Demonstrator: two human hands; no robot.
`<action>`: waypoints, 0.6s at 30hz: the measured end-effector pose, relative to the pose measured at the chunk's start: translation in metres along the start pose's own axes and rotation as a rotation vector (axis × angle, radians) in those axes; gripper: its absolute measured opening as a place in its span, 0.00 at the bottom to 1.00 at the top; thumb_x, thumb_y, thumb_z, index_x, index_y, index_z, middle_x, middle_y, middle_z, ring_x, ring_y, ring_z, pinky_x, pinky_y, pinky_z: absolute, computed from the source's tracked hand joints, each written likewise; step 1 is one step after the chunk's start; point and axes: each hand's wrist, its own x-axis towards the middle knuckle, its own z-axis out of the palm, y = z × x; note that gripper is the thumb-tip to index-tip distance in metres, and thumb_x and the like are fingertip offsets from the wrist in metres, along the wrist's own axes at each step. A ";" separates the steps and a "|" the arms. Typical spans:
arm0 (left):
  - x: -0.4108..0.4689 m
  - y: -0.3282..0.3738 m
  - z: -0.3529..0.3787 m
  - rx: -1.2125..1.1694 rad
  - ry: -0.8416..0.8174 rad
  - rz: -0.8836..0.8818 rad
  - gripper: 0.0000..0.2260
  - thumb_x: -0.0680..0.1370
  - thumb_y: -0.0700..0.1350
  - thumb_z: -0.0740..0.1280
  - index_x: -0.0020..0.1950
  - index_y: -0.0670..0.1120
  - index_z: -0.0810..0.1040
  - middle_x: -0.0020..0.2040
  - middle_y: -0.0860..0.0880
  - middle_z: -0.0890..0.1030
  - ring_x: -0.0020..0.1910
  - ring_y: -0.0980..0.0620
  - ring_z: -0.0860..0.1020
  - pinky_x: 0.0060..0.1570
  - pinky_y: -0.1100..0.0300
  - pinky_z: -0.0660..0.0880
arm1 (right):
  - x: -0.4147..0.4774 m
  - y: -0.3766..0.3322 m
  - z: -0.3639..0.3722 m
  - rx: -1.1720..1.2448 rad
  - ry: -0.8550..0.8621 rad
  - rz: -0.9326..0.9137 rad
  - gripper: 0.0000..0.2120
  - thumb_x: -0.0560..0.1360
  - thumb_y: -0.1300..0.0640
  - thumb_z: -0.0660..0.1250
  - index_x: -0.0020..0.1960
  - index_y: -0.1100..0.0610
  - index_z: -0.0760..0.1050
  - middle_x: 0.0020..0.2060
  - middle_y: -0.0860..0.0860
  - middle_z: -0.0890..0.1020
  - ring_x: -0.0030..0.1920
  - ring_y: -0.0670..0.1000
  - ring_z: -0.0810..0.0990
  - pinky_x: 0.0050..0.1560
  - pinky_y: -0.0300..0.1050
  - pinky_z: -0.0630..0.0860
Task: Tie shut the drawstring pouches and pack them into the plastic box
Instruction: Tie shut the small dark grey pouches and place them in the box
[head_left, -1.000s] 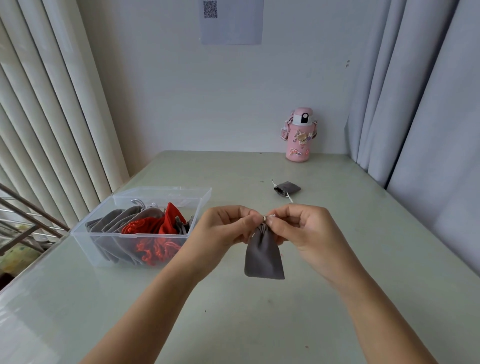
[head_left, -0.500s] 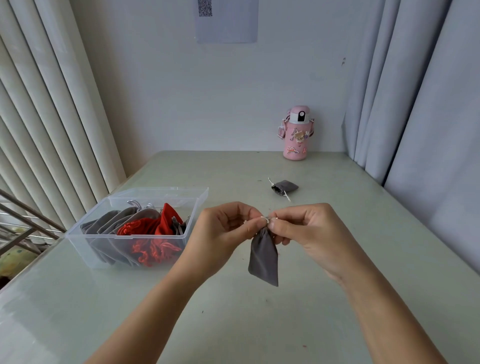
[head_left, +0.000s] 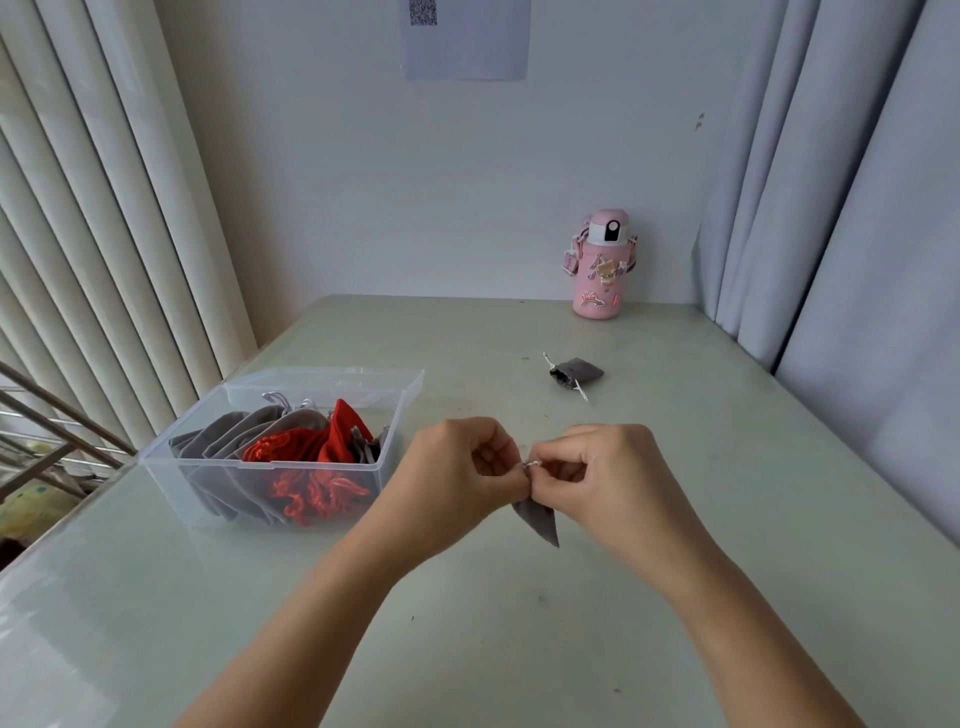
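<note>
A small grey drawstring pouch hangs above the table between my two hands. My left hand and my right hand each pinch its silver drawstring at the top, fingertips nearly touching. Most of the pouch is hidden behind my right hand. A second grey pouch lies on the table farther back, its strings loose. The clear plastic box stands to the left and holds several grey pouches and red ones.
A pink water bottle stands at the back of the pale green table against the wall. Vertical blinds hang on the left and a grey curtain on the right. A metal rack shows at the far left edge.
The hanging pouch has swung and turned edge-on, and more of it is hidden behind my right hand. Both hands still pinch the drawstring, with the fingers curled tighter.
</note>
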 end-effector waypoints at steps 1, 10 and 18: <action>-0.001 0.000 0.003 0.024 0.027 0.014 0.04 0.71 0.41 0.72 0.37 0.45 0.78 0.30 0.53 0.78 0.28 0.61 0.71 0.30 0.69 0.69 | 0.000 0.001 0.000 -0.017 -0.008 -0.004 0.09 0.68 0.62 0.70 0.29 0.57 0.77 0.26 0.52 0.73 0.32 0.53 0.71 0.31 0.43 0.67; 0.001 0.002 -0.015 -0.138 -0.049 -0.032 0.02 0.73 0.41 0.73 0.42 0.46 0.85 0.30 0.51 0.82 0.28 0.61 0.77 0.32 0.72 0.72 | 0.002 -0.003 -0.007 0.116 0.030 -0.034 0.08 0.70 0.63 0.71 0.33 0.60 0.79 0.28 0.54 0.75 0.31 0.53 0.71 0.31 0.42 0.66; 0.002 0.001 -0.010 -0.140 -0.066 -0.038 0.04 0.72 0.41 0.71 0.37 0.44 0.80 0.31 0.51 0.80 0.30 0.56 0.75 0.35 0.62 0.74 | 0.001 -0.003 -0.004 0.044 0.073 -0.081 0.06 0.68 0.57 0.67 0.33 0.57 0.79 0.27 0.53 0.74 0.30 0.53 0.71 0.30 0.45 0.67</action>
